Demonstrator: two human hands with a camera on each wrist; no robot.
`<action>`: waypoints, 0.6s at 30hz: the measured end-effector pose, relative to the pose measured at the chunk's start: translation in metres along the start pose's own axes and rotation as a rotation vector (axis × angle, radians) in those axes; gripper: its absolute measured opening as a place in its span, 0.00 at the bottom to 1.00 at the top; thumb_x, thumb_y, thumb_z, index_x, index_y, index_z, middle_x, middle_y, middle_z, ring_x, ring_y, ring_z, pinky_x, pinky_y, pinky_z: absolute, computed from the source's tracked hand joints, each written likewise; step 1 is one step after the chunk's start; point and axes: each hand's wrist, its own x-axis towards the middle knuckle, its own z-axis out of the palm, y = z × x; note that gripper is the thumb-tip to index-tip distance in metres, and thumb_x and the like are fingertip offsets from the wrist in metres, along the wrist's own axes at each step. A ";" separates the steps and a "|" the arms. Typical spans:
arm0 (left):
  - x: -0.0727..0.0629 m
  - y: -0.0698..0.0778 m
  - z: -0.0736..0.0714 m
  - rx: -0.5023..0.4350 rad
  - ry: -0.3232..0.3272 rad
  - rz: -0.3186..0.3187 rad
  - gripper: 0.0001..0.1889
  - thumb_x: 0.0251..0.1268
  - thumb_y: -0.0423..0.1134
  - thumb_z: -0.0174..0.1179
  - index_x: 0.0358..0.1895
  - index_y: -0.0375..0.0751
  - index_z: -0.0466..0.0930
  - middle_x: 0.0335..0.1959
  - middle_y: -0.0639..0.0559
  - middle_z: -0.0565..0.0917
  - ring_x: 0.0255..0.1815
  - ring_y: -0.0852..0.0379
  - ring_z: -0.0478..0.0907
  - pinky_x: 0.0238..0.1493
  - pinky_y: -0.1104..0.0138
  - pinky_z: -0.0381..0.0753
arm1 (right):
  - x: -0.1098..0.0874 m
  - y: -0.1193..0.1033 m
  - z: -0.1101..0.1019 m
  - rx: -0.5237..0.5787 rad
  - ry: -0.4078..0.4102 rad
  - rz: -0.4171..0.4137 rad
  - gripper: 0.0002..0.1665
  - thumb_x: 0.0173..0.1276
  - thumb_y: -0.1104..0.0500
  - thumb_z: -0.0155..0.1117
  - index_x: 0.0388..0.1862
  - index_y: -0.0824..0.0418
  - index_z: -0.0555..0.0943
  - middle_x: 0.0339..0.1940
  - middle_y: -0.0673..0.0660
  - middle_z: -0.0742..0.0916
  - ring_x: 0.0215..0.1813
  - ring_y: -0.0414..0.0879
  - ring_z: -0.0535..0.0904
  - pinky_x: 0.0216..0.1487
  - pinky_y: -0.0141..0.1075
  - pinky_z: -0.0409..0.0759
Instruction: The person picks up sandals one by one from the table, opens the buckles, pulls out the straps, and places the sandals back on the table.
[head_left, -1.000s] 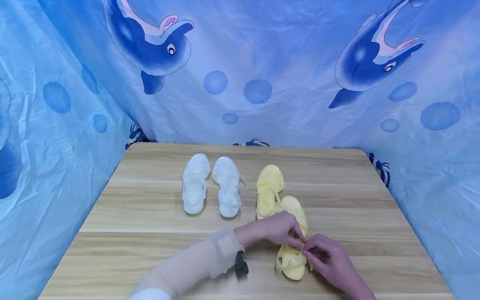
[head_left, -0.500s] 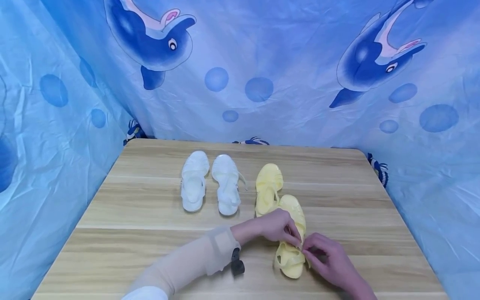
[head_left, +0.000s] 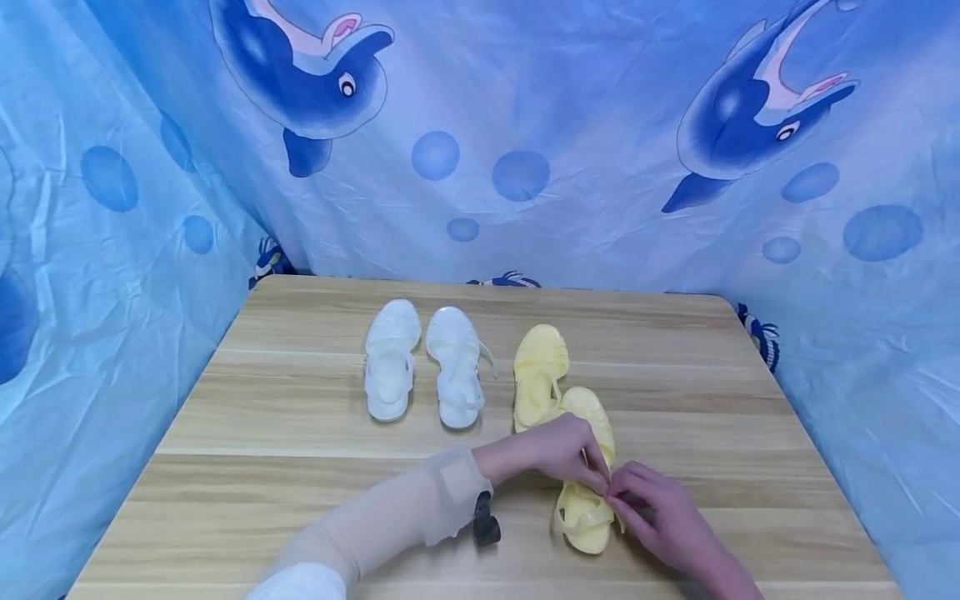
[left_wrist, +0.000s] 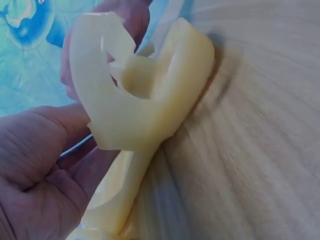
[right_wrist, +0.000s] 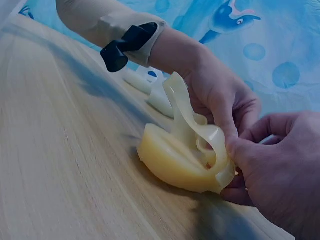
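A yellow jelly sandal [head_left: 587, 537] lies on the table, its heel toward me. My left hand [head_left: 566, 450] reaches across its middle, thumb and forefinger pinching at the ankle strap's side. From the right, my right hand [head_left: 660, 510] pinches the same strap, its fingertips against those of the left. In the right wrist view the strap [right_wrist: 182, 107] loops up over the heel; the fingertips hide the fastening spot. The left wrist view shows the heel strap [left_wrist: 102, 112] beside the left hand [left_wrist: 35, 165]. Touching the sandal's toe end is a second yellow sandal [head_left: 542, 354], partly covered by the left hand.
Two white sandals [head_left: 392, 329] stand side by side left of the yellow pair, one with a loose strap [head_left: 489, 360]. All lie on a wood-grain table [head_left: 285, 467]. Blue dolphin-print cloth [head_left: 480, 108] hangs behind and at both sides. A black camera [head_left: 486, 527] sits on the left wrist.
Both hands stay at the sandal's strap with only small finger shifts. The whole head view drifts slightly; the sandals keep their places on the table.
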 end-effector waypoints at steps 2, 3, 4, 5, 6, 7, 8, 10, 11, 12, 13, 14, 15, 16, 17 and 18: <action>-0.002 -0.001 0.000 -0.013 0.016 -0.009 0.04 0.65 0.44 0.77 0.39 0.53 0.96 0.35 0.63 0.94 0.26 0.87 0.74 0.34 0.88 0.76 | 0.001 0.001 -0.001 -0.029 -0.014 -0.036 0.22 0.62 0.72 0.76 0.43 0.46 0.83 0.44 0.41 0.85 0.41 0.30 0.82 0.45 0.19 0.81; -0.003 0.000 0.000 -0.018 0.025 -0.010 0.04 0.65 0.44 0.77 0.39 0.52 0.96 0.35 0.63 0.94 0.26 0.87 0.74 0.34 0.88 0.76 | 0.001 0.002 -0.002 -0.037 -0.019 -0.048 0.22 0.62 0.72 0.76 0.43 0.46 0.82 0.44 0.40 0.85 0.41 0.30 0.82 0.46 0.19 0.81; -0.003 0.000 0.001 -0.017 0.030 -0.009 0.04 0.65 0.44 0.76 0.39 0.52 0.96 0.35 0.63 0.94 0.26 0.87 0.74 0.34 0.88 0.76 | 0.000 0.001 -0.002 -0.032 -0.021 -0.052 0.22 0.62 0.72 0.75 0.43 0.46 0.82 0.44 0.41 0.85 0.42 0.31 0.82 0.46 0.19 0.81; -0.004 0.001 0.001 -0.024 0.038 -0.009 0.04 0.65 0.44 0.76 0.39 0.52 0.96 0.35 0.63 0.94 0.26 0.87 0.74 0.34 0.88 0.76 | -0.002 0.001 -0.002 -0.018 -0.022 -0.048 0.23 0.62 0.73 0.75 0.43 0.46 0.82 0.44 0.41 0.85 0.42 0.31 0.82 0.46 0.19 0.81; -0.003 0.003 0.001 -0.023 0.045 -0.010 0.04 0.65 0.44 0.76 0.39 0.51 0.96 0.35 0.62 0.94 0.26 0.87 0.74 0.34 0.88 0.77 | -0.003 0.000 -0.002 -0.002 -0.022 -0.038 0.24 0.61 0.74 0.75 0.44 0.47 0.82 0.44 0.41 0.85 0.42 0.31 0.82 0.46 0.19 0.81; -0.003 0.004 0.001 -0.020 0.046 -0.012 0.04 0.65 0.43 0.76 0.39 0.51 0.96 0.34 0.62 0.94 0.25 0.86 0.74 0.34 0.88 0.77 | -0.004 -0.001 -0.002 0.011 -0.021 -0.023 0.24 0.61 0.75 0.75 0.43 0.46 0.82 0.44 0.41 0.85 0.42 0.31 0.82 0.46 0.19 0.82; -0.003 0.006 0.001 -0.006 0.046 -0.019 0.04 0.66 0.43 0.75 0.40 0.51 0.96 0.34 0.62 0.94 0.25 0.86 0.74 0.33 0.88 0.77 | -0.005 -0.002 -0.002 0.028 -0.017 -0.008 0.25 0.61 0.76 0.75 0.43 0.47 0.82 0.44 0.42 0.85 0.42 0.31 0.83 0.46 0.19 0.83; -0.001 0.010 0.000 0.037 0.039 -0.035 0.06 0.65 0.42 0.75 0.43 0.51 0.96 0.31 0.63 0.93 0.23 0.83 0.74 0.31 0.87 0.76 | -0.006 -0.003 -0.002 0.056 -0.010 0.031 0.25 0.60 0.76 0.75 0.43 0.46 0.83 0.44 0.41 0.86 0.42 0.32 0.85 0.45 0.20 0.85; -0.001 0.012 -0.001 0.058 0.027 -0.045 0.07 0.65 0.41 0.74 0.44 0.51 0.95 0.30 0.63 0.93 0.22 0.81 0.73 0.29 0.86 0.75 | -0.006 -0.004 -0.001 0.061 -0.009 0.047 0.25 0.60 0.75 0.76 0.43 0.46 0.83 0.44 0.41 0.86 0.42 0.32 0.86 0.45 0.20 0.85; 0.000 0.014 -0.002 0.085 0.009 -0.050 0.09 0.65 0.40 0.74 0.46 0.51 0.95 0.29 0.64 0.92 0.21 0.80 0.73 0.28 0.86 0.74 | -0.005 -0.005 -0.001 0.067 -0.006 0.061 0.25 0.60 0.75 0.76 0.43 0.45 0.83 0.43 0.41 0.86 0.42 0.32 0.86 0.44 0.21 0.86; 0.000 0.015 -0.003 0.104 -0.009 -0.052 0.09 0.65 0.40 0.73 0.47 0.51 0.95 0.29 0.64 0.92 0.20 0.78 0.72 0.26 0.85 0.74 | -0.004 -0.006 0.000 0.068 -0.003 0.073 0.25 0.60 0.75 0.77 0.43 0.45 0.83 0.43 0.40 0.86 0.41 0.31 0.87 0.43 0.21 0.86; 0.001 0.017 -0.004 0.122 -0.023 -0.052 0.10 0.65 0.40 0.73 0.48 0.51 0.95 0.29 0.64 0.91 0.20 0.77 0.71 0.26 0.85 0.73 | -0.003 -0.007 0.001 0.063 0.001 0.076 0.25 0.60 0.74 0.77 0.43 0.45 0.83 0.43 0.40 0.86 0.41 0.31 0.87 0.42 0.21 0.86; 0.001 0.017 -0.004 0.126 -0.036 -0.050 0.10 0.65 0.39 0.73 0.48 0.51 0.95 0.29 0.64 0.92 0.20 0.76 0.70 0.25 0.84 0.72 | -0.002 -0.008 0.002 0.056 0.005 0.076 0.25 0.60 0.74 0.78 0.43 0.45 0.83 0.43 0.40 0.86 0.40 0.31 0.87 0.41 0.21 0.86; 0.001 0.017 -0.005 0.132 -0.045 -0.046 0.09 0.66 0.40 0.74 0.47 0.51 0.95 0.30 0.65 0.92 0.20 0.76 0.70 0.25 0.84 0.72 | -0.002 -0.008 0.002 0.049 0.010 0.070 0.25 0.59 0.74 0.78 0.43 0.45 0.83 0.43 0.40 0.86 0.40 0.31 0.86 0.40 0.21 0.85; 0.000 0.017 -0.006 0.126 -0.051 -0.041 0.07 0.66 0.39 0.73 0.45 0.51 0.95 0.31 0.65 0.93 0.20 0.76 0.70 0.25 0.84 0.72 | -0.001 -0.009 0.003 0.046 0.014 0.063 0.25 0.59 0.74 0.78 0.43 0.46 0.83 0.43 0.41 0.86 0.40 0.31 0.86 0.40 0.20 0.85; 0.000 0.017 -0.007 0.126 -0.052 -0.036 0.06 0.67 0.40 0.73 0.44 0.52 0.95 0.32 0.65 0.93 0.20 0.77 0.70 0.26 0.85 0.73 | 0.000 -0.009 0.003 0.041 0.016 0.053 0.25 0.59 0.74 0.78 0.43 0.46 0.83 0.43 0.41 0.86 0.40 0.31 0.86 0.40 0.20 0.85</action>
